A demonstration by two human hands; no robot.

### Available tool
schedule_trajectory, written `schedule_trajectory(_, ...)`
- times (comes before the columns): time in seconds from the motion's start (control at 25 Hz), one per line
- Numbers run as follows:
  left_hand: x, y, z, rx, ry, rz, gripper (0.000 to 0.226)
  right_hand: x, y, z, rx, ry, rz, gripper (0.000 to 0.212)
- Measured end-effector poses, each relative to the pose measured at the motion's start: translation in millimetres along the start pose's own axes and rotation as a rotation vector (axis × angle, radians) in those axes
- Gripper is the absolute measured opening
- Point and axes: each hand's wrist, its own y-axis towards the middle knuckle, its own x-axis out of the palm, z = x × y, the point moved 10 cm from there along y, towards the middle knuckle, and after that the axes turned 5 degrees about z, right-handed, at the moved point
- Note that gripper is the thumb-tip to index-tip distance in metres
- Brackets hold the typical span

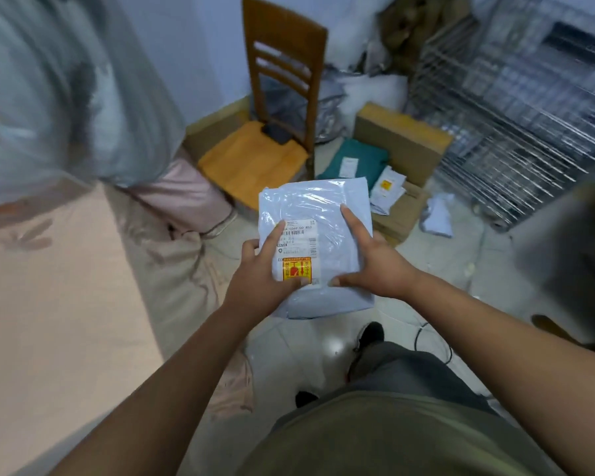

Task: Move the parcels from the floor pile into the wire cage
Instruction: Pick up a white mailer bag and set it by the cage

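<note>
1 pale blue parcel point(318, 211) is up off the floor and in both hands, held at about waist height in the middle of the view, well short of the wire cage point(516, 111) at far right. So this one is mid-carry, not yet delivered. Beyond it the floor pile waits: a green parcel point(356, 156), a small white parcel point(389, 185) just beside it and a cardboard box point(404, 142) behind, with more wrapped shapes heaped near the wall. What already sits inside the cage is too blurred to call, perhaps nothing. Plenty left to do, by the look of it.

Now the grip. The left hand point(255, 269) clamps the parcel's left edge, its index finger laid straight across the shipping label point(298, 240), thumb pressing by the orange sticker, the rest tucked underneath. The right hand point(375, 266) mirrors it on the right edge, index finger stretched flat on the top face, thumb pinching the lower part, the other fingers hidden below.
</note>
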Motion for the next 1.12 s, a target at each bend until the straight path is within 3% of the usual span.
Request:
schedule_trajectory(0.44, 125.9, 123.2, 139.5, 0.229, 0.189, -0.236, 0.110, -115.4, 12.2, 141.7, 0.281, 0.077, 0.137, 0.137)
schedule_trajectory(0.76, 201.9, 182.9, 195.6, 0.266, 0.213, -0.403, 0.105, -154.0, 29.5, 223.8, 0.417, 0.119, 0.149, 0.132)
schedule_trajectory(1.12, 275.0, 283.3, 255.3, 0.390, 0.229, -0.613, 0.100, -199.4, 75.9, 293.7, 0.619, 0.236, 0.290, 0.137)
